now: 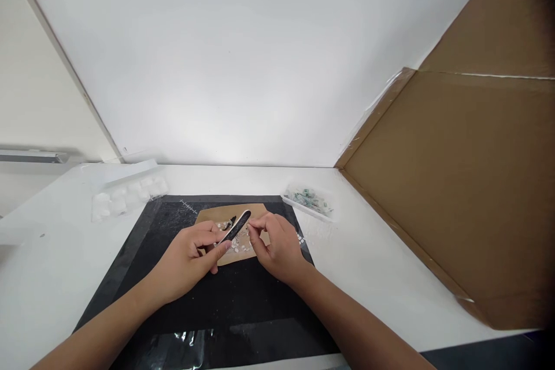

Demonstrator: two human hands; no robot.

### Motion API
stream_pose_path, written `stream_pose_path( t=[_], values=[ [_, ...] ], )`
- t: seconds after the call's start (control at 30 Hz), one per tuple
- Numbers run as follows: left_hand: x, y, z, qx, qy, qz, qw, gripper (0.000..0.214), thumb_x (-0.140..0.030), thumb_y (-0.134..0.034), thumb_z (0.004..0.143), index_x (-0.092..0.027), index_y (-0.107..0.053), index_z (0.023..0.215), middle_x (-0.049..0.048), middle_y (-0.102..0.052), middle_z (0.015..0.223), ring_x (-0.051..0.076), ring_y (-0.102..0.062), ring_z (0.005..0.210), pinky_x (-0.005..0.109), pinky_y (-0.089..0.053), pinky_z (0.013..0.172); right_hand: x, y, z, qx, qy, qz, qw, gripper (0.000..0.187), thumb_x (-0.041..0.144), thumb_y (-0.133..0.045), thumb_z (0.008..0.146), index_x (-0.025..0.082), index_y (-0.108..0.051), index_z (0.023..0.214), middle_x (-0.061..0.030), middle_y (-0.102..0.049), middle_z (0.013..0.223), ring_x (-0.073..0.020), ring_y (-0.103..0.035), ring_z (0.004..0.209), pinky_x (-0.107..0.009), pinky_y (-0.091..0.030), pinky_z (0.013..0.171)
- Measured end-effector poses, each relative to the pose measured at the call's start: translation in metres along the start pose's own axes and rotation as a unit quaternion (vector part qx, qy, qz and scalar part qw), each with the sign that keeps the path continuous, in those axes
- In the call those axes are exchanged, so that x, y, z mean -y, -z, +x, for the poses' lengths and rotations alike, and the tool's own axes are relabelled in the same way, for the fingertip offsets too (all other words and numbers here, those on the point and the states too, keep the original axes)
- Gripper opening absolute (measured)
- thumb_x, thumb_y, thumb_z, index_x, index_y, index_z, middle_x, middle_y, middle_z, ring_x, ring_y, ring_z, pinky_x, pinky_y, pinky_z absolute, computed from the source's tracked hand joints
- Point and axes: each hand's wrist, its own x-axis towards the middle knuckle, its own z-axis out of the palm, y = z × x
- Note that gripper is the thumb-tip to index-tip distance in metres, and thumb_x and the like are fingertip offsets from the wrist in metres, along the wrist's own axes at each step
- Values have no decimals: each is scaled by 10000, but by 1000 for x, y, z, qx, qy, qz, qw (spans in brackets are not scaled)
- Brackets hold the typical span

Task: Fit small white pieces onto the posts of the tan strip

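Observation:
My left hand [197, 251] is closed around the lower end of a black, round-ended strip with a pale edge, which looks like a nail file [239, 225]. The strip is tilted, its free end pointing up and to the right. Close to that end, my right hand [277, 243] has thumb and forefinger pinched together. Whatever lies between those fingertips is too small to make out. Beneath both hands is a sheet of brown paper [258, 208], scattered with small whitish pieces [236, 247]. A small dark item [229, 222] lies behind the strip, partly hidden.
A black mat [243, 306] covers the middle of the white table [368, 277]. At back right stands a clear tray [309, 201] of greenish pieces; at back left, a clear compartmented case [130, 193]. Cardboard panels [459, 185] wall the right side, and a white wall [243, 69] stands behind.

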Motion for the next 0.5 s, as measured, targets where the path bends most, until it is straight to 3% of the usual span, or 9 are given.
stream_pose_path(
  t=[0.37, 0.5],
  values=[
    [0, -1, -1, -13, 7, 2, 1000, 358, -487, -596, 1006, -189, -732, 862, 18, -627, 928, 91, -642, 598, 192, -491, 515, -1, 1, 2, 4, -10, 55, 998, 67, 273, -574, 1056, 229, -623, 1052, -35, -718, 888, -172, -689, 778, -300, -529, 690],
    [3, -2, 0, -19, -10, 25, 999, 435, -494, -560, 1029, -187, -721, 766, 6, -636, 805, 94, -618, 583, 192, -472, 517, 0, 1, 1, 2, -20, 52, 998, 59, 278, -592, 1046, 233, -630, 1040, -33, -734, 889, -169, -703, 778, -293, -536, 687]
  ],
)
